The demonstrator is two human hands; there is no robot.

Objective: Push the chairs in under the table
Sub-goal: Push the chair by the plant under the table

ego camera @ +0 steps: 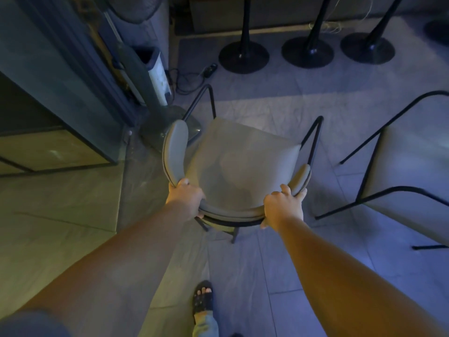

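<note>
Both hands grip the chair by its curved backrest: left hand wrapped over the left part of the rim, right hand wrapped over the right part, fingers curled around the padded edge. Chair stands mid-frame on the floor, out in the open, seat facing away from the person. Seat is a smooth, matte, grey-beige pad, roughly square with rounded corners; the backrest is a padded band in the same material that sweeps round into two short arm pads. Frame is thin black metal rod, bent into loops at the front. A second chair of the same build sits well apart on the right, partly cut off by the frame edge. Floor is large grey stone-look tiles with faint veining. Three black round pedestal bases with slim poles stand at the top. A glass-sided cabinet with dark frame sits on the left. One foot in a black perforated sandal shows at the bottom.
</note>
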